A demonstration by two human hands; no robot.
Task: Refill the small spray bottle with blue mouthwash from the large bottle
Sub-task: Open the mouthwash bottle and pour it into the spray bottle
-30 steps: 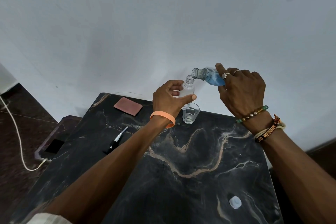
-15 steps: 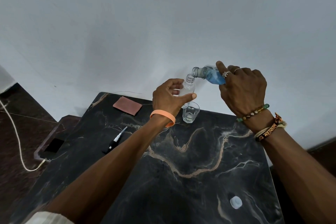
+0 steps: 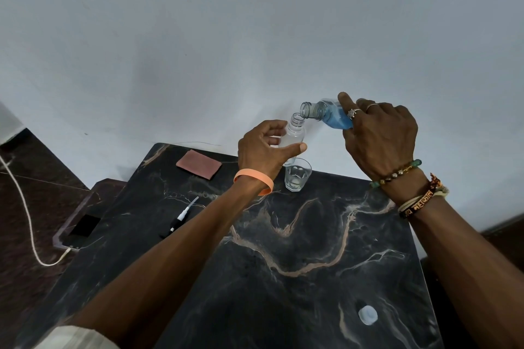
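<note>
A pale, bare wall (image 3: pixel 255 37) fills the upper half of the view behind a black marble table (image 3: pixel 283 292) veined in tan and white. Two bare forearms reach over the tabletop from the near edge.

The right hand (image 3: pixel 380 136), with rings on two fingers and beaded and thread bracelets at the wrist, is curled around the body of the large bottle (image 3: pixel 326 115). The bottle is uncapped and tipped almost level, its neck pointing left, with blue mouthwash pooled in the lower part of the body next to the fingers. The left hand (image 3: pixel 261 150), wearing an orange wristband (image 3: pixel 255 177), grips the small spray bottle (image 3: pixel 295 133) between curled fingers and thumb. It is held nearly upright in the air, and its open threaded mouth sits just under the lip of the large bottle. Whether liquid is passing between the two cannot be told.

A clear drinking glass (image 3: pixel 297 176) stands on the table directly below the small bottle, near the far edge. A reddish-brown pad (image 3: pixel 198 164) lies flat at the far left corner. A dark phone (image 3: pixel 85 225) rests on a lower ledge left of the table, with a white cable (image 3: pixel 25 207) trailing across the floor. The spray pump (image 3: pixel 181 217), black with a white tube, lies on the table's left side. A white cap (image 3: pixel 367 314) sits near the front right corner.
</note>
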